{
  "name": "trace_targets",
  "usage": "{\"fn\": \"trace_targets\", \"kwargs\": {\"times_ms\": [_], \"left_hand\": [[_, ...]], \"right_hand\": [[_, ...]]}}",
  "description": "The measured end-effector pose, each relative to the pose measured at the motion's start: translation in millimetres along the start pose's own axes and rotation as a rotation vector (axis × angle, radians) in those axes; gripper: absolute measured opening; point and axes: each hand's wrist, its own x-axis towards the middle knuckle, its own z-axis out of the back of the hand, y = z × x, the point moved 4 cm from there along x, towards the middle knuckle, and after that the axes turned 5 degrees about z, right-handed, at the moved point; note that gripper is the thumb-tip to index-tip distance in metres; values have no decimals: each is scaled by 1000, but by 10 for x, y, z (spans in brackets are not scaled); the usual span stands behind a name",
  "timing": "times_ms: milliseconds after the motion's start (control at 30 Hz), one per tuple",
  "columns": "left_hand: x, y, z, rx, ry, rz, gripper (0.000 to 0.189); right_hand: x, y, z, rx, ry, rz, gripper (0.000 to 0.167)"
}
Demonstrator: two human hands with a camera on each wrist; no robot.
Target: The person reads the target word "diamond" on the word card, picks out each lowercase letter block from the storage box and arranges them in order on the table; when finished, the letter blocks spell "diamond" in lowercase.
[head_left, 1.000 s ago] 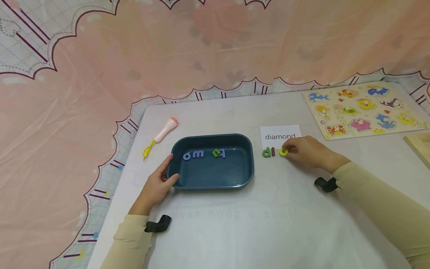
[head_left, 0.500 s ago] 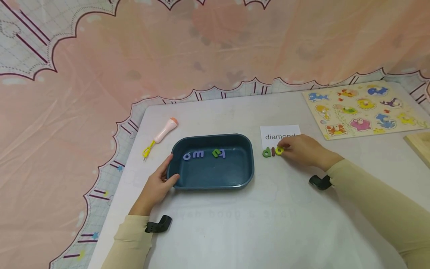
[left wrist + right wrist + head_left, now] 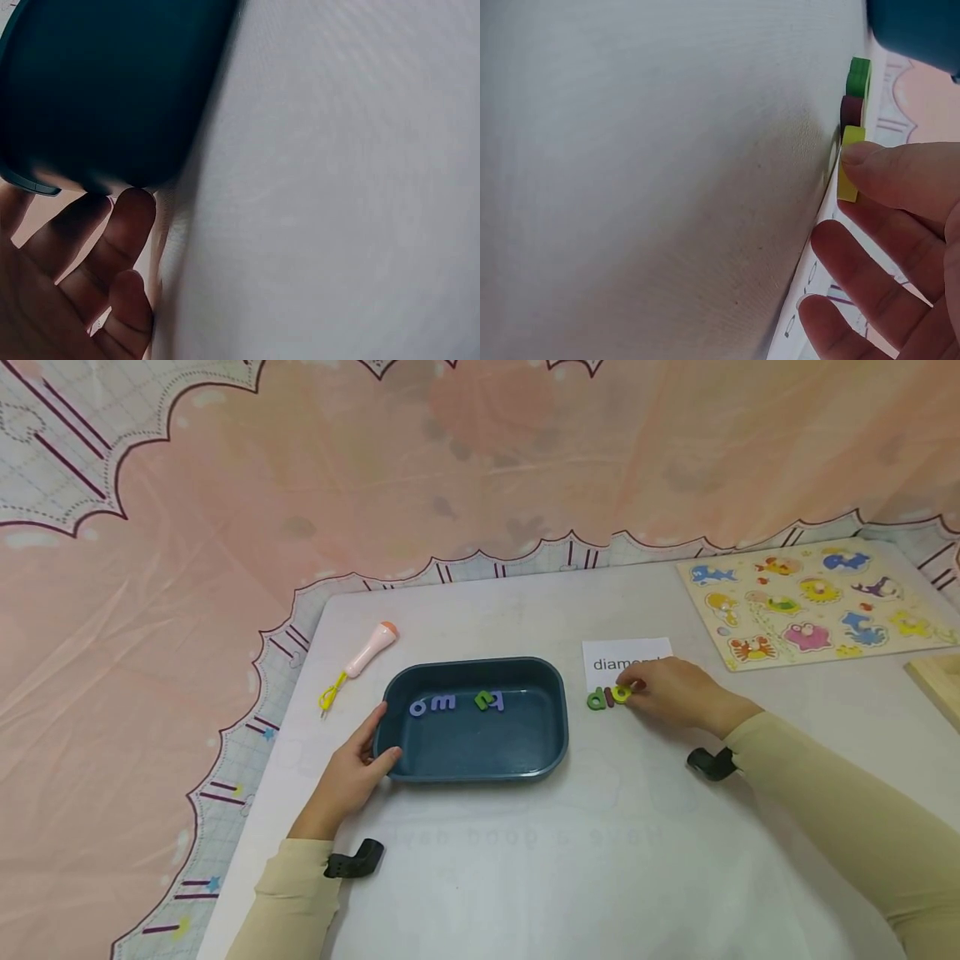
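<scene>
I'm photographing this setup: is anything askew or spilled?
One thing: inside the glossy, rounded-rectangular dark blue tray, the small green letter lies tilted against or over a purple letter, unlike the separate purple o and purple m. I see no spill.

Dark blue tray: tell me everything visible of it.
The dark blue tray looks like glossy plastic: rectangular, open-topped, with rounded corners and raised walls. It sits right way up on the white table, left of the word card, with four small letters lying inside. The left hand holds its left end.
</scene>
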Motion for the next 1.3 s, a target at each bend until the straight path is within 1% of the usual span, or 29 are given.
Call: {"fn": "trace_targets", "kwargs": {"times_ms": [267, 433, 967, 1300], "left_hand": [[2, 8, -3, 0, -2, 1, 72], [3, 3, -5, 6, -3, -2, 72], [-3, 5, -11, 17, -5, 5, 72], [1, 9, -17, 1, -18, -17, 72]], "right_hand": [[-21, 11, -12, 1, 4, 13, 25], [-30, 17, -13, 4, 9, 6, 26], [-28, -8, -36, -7, -4, 14, 26], [-26, -18, -38, -1, -24, 55, 27]]}}
